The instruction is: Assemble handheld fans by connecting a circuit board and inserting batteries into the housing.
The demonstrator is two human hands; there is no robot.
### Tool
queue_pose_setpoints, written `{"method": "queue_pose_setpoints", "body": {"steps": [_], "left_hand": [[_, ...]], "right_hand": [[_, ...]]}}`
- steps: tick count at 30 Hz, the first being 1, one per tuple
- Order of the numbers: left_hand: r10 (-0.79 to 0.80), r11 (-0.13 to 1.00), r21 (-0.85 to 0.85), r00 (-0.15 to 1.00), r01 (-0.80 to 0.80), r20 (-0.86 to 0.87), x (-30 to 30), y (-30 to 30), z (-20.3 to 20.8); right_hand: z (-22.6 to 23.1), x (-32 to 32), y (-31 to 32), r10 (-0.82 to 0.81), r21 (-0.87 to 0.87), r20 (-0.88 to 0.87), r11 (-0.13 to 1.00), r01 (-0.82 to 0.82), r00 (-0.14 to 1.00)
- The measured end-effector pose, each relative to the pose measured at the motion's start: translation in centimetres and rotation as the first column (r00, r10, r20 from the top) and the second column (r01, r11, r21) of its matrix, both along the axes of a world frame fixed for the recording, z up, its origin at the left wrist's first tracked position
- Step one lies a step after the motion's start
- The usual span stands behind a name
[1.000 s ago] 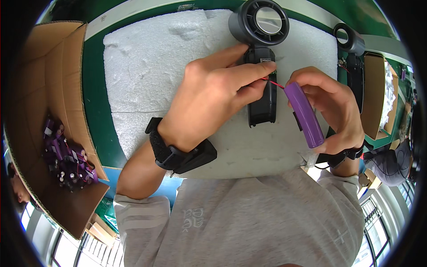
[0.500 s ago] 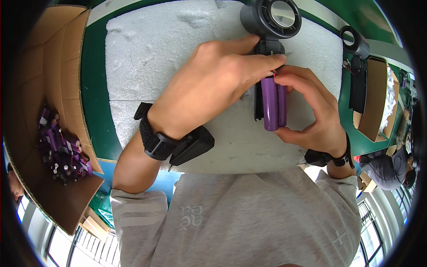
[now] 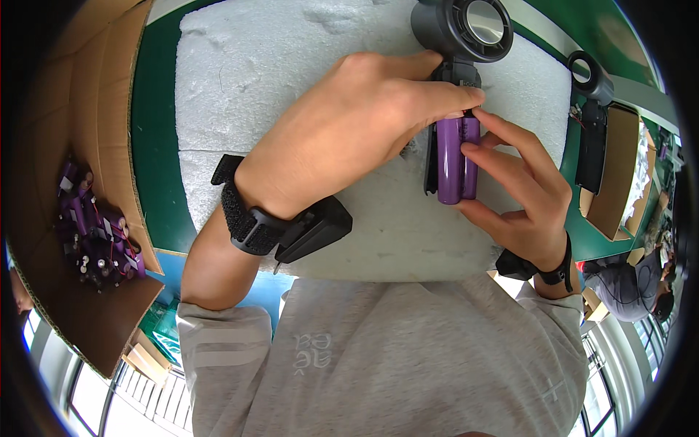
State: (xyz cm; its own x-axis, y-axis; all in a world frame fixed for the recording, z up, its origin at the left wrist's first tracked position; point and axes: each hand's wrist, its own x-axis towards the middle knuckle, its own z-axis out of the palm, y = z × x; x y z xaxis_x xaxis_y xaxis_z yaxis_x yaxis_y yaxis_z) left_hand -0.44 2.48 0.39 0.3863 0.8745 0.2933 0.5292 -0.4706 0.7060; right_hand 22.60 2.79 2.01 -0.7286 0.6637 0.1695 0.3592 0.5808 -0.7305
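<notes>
I see the purple batteries lying near-to-far along the black fan, left hand gripping it at their far end, right hand pinching them from the right.

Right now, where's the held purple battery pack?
The pack is right of centre in the head view, below the black fan head, between left hand and right hand.

Grey shirt: pale stylised lettering on chest, two short rows plus small mark below; separate pale cross-shaped mark on other side. Black fan: tiny marking on neck, too small to read. Green package, lower left: white print, unreadable.
</notes>
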Motion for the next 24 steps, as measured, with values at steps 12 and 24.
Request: {"method": "queue_pose_setpoints", "body": {"steps": [12, 24], "left_hand": [[-0.001, 0.999, 0.033, 1.0, 0.0, 0.02, -0.1, 0.4, 0.0], [0.015, 1.0, -0.02, 0.993, -0.013, 0.114, -0.4, 0.4, -0.5]], "right_hand": [[0.6, -1.0, -1.0, -0.017, 0.22, 0.165, 0.975, -0.02, 0.986], [0.2, -1.4, -1.2, -0.074, 0.264, 0.13, 0.964, 0.037, 0.989]]}}
